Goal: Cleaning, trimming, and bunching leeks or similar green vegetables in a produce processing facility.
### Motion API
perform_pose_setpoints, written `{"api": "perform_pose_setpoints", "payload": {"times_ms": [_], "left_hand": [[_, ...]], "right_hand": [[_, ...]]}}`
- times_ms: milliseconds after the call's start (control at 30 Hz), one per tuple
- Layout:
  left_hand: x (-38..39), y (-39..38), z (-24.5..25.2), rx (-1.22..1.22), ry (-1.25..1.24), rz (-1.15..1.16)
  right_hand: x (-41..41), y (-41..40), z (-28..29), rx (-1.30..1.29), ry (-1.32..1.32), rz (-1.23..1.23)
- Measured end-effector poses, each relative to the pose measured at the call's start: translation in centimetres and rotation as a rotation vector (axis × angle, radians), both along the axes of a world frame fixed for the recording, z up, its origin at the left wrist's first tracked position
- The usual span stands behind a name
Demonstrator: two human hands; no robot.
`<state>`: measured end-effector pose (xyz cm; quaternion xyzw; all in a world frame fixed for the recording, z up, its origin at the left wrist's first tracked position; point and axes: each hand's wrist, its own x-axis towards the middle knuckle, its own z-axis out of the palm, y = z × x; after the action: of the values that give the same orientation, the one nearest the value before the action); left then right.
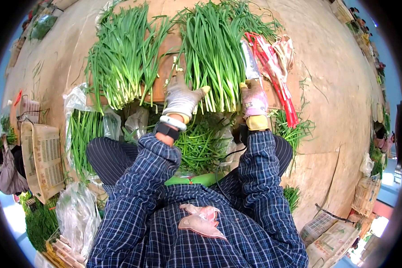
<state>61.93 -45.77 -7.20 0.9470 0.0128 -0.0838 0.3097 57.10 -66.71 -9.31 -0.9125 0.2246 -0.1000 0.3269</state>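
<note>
A thick bundle of garlic chives (217,63) lies on a wooden board (169,50), its pale cut ends towards me. My left hand (182,97), in a striped glove with yellow fingertips, is at the bundle's left edge with the thumb apart and reaching to the stems. At the right edge is my right hand (254,100), in a pink patterned glove, beside the stem ends. A broad knife blade (250,62) extends up from its fingertips; whether the hand grips it is hidden. Left of the gap lies a second pile of garlic chives (120,63).
Red and white ties (278,77) and a crumpled cloth (284,52) lie right of the knife. Loose greens (201,144) fill the space beneath the board's front edge. A plastic crate (42,159) and clear bag (77,214) stand left; another person (10,167) sits beyond.
</note>
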Motion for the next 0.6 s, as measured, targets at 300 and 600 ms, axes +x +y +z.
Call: {"api": "perform_pose_setpoints", "payload": {"times_ms": [300, 600], "left_hand": [[1.4, 2.2, -2.5, -0.185, -0.089, 0.071], [2.9, 1.9, -1.7, -0.014, 0.132, -0.077]], "right_hand": [[-1.9, 0.0, 0.6, 0.171, 0.147, -0.066], [-1.9, 0.8, 1.8, -0.126, 0.164, -0.063]]}}
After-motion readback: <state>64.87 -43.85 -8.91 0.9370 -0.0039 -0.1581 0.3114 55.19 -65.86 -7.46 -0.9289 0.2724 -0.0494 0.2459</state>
